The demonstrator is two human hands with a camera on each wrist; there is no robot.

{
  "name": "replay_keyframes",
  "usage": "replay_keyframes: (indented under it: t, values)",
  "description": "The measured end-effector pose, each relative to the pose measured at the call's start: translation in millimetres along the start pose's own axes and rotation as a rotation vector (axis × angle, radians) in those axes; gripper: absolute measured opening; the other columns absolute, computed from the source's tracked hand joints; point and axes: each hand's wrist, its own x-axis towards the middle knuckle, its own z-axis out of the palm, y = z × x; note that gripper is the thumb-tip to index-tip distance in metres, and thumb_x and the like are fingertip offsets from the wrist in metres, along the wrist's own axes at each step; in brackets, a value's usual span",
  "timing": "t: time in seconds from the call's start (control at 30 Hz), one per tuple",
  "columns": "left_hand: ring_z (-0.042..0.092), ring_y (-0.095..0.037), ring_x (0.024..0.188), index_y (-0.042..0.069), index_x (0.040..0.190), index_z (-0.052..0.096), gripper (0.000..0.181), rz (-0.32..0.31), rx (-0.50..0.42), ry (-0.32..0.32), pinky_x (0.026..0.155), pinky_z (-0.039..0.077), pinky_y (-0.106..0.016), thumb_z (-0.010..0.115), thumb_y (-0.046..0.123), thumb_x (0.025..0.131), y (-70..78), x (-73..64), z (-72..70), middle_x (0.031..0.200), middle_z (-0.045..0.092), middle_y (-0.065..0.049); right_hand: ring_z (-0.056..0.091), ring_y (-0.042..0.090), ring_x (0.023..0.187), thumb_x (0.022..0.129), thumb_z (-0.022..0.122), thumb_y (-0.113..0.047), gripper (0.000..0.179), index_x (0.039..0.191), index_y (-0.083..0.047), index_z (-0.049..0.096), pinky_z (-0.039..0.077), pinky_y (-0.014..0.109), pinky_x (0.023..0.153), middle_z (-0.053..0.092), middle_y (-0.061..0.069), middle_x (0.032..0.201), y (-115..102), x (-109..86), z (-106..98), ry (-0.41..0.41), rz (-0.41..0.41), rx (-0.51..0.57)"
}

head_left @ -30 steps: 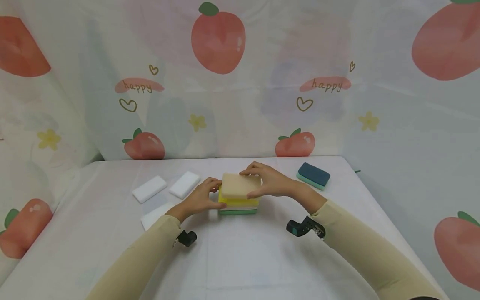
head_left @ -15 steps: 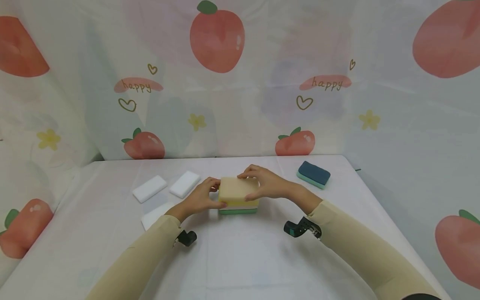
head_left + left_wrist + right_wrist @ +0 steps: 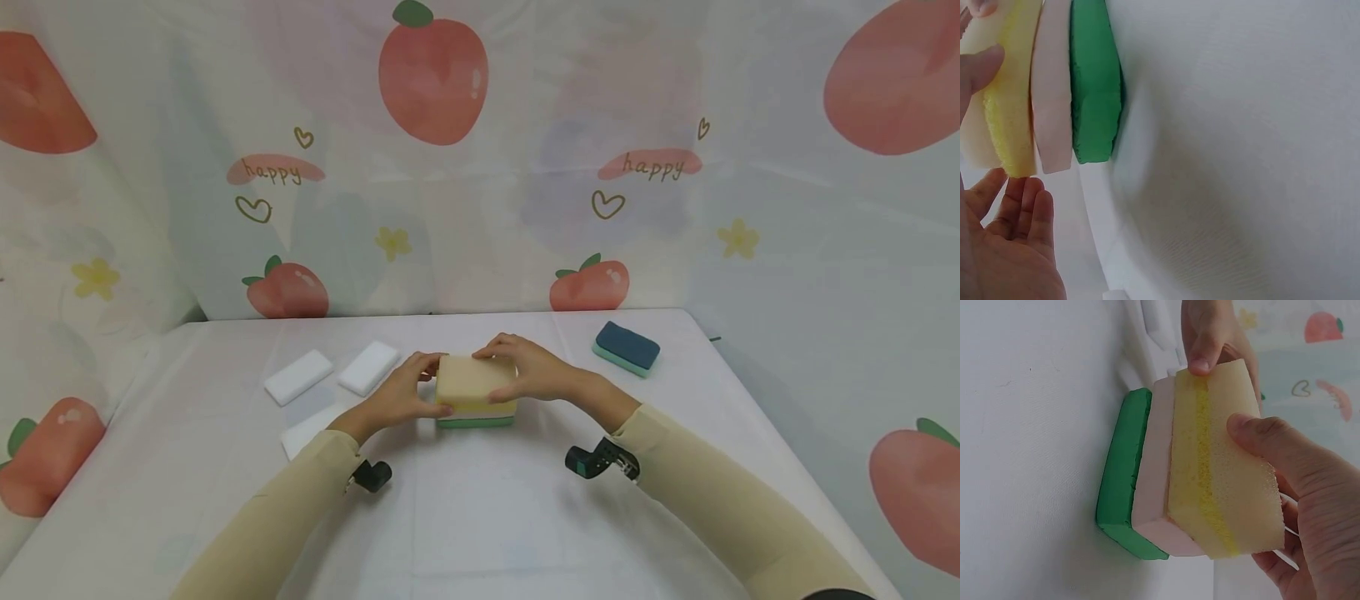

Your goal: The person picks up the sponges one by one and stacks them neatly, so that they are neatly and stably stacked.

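on the table, our left hand grips the yellow sponge slab, right hand the rectangular cream foam block; best square them gently.

We find the nearest white block partly hidden by the left sleeve; our left-wrist view crops the sponge stack.

A cream, porous sponge lies level atop a yellow sponge. Beneath sit a pale pink block and, lowest, a green block on the desk.
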Motion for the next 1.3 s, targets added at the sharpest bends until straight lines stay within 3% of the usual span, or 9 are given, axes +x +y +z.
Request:
replay_keyframes:
  t: [0.13,0.4,0.57,0.73,1.13,1.3]
  values:
    - [0.052,-0.028,0.120,0.006,0.145,0.045,0.085,0.030,0.016,0.022,0.105,0.044,-0.041,0.087,0.030,0.074,6.0,0.2,-5.7,0.130,0.050,-0.012,0.053,0.020,0.115,0.077,0.083,-0.034,0.062,0.131,-0.012,0.062,0.044,0.043,0.101,0.060,0.003,0.122,2.1,0.7,1.7,0.006,-0.019,-0.014]
    - [0.051,-0.031,0.120,0.011,0.137,0.058,0.070,0.056,0.035,0.046,0.105,0.042,-0.050,0.084,0.035,0.077,19.4,6.3,-10.7,0.126,0.049,-0.007,0.053,0.019,0.113,0.078,0.083,-0.034,0.062,0.132,-0.014,0.062,0.045,0.041,0.098,0.059,0.003,0.122,5.2,1.1,3.5,0.002,-0.018,-0.016]
    - [0.051,-0.022,0.114,0.013,0.132,0.062,0.065,0.063,0.046,0.052,0.103,0.043,-0.048,0.085,0.037,0.076,18.5,7.7,-7.3,0.121,0.050,-0.004,0.052,0.019,0.113,0.078,0.082,-0.035,0.062,0.133,-0.014,0.061,0.044,0.040,0.098,0.059,0.002,0.123,4.2,-0.7,4.3,-0.005,-0.002,-0.015]
    - [0.054,-0.024,0.114,0.012,0.130,0.064,0.062,0.086,0.047,0.060,0.102,0.045,-0.050,0.085,0.034,0.076,17.6,8.2,-6.6,0.119,0.051,-0.005,0.053,0.019,0.114,0.077,0.083,-0.037,0.064,0.133,-0.014,0.061,0.046,0.040,0.098,0.059,0.002,0.123,5.3,-1.5,3.4,0.010,-0.014,-0.022]
    - [0.058,-0.023,0.107,0.013,0.129,0.063,0.061,0.033,0.091,0.038,0.097,0.050,-0.040,0.084,0.035,0.077,18.6,9.8,-5.6,0.121,0.056,-0.004,0.054,0.018,0.112,0.077,0.083,-0.040,0.065,0.132,-0.012,0.061,0.048,0.050,0.097,0.058,0.000,0.127,15.7,-13.7,-1.9,0.032,-0.013,0.063]
    - [0.058,-0.023,0.106,0.013,0.129,0.064,0.060,0.029,0.085,0.039,0.096,0.050,-0.040,0.085,0.034,0.077,17.3,10.2,-5.3,0.121,0.056,-0.004,0.057,0.023,0.111,0.078,0.083,-0.037,0.064,0.131,-0.011,0.061,0.049,0.048,0.097,0.059,0.000,0.126,21.3,-23.2,-6.4,0.049,0.001,0.080]
